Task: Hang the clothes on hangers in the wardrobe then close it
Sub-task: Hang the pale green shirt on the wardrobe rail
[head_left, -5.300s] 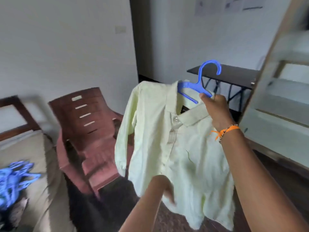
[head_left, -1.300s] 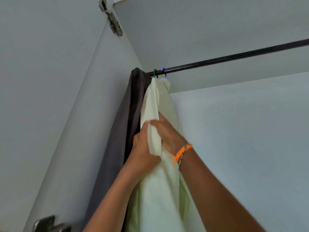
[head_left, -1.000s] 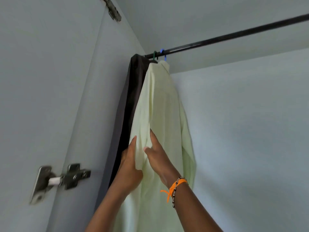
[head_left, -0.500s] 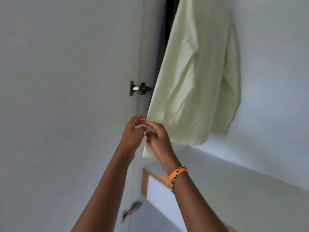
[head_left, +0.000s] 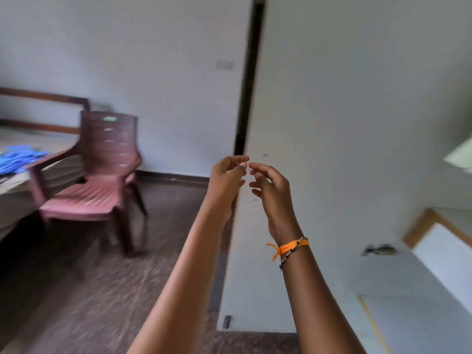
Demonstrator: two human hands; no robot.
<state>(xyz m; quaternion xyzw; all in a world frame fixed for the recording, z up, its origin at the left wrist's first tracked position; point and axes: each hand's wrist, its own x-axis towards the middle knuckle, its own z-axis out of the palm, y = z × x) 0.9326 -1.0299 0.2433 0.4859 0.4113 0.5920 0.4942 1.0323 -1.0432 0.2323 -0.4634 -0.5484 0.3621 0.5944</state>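
My left hand (head_left: pixel 226 180) and my right hand (head_left: pixel 270 190) are raised close together in front of the open white wardrobe door (head_left: pixel 344 123). Their fingers hang loosely curled and hold nothing. An orange band sits on my right wrist. Only the bottom corner of the pale green shirt (head_left: pixel 461 157) shows, at the right edge inside the wardrobe. A pile of blue hangers (head_left: pixel 18 158) lies on the bed at the far left. The rail is out of view.
A brown plastic chair (head_left: pixel 102 175) stands left of the door on the dark floor (head_left: pixel 115 290). The bed (head_left: pixel 15 195) is behind it. A wood-edged drawer front (head_left: pixel 439 241) and a door hinge (head_left: pixel 380 250) sit at the lower right.
Both hands have let go of the shirt's hem and hang free. My view has swung down and left, from the wardrobe's inside to the room.
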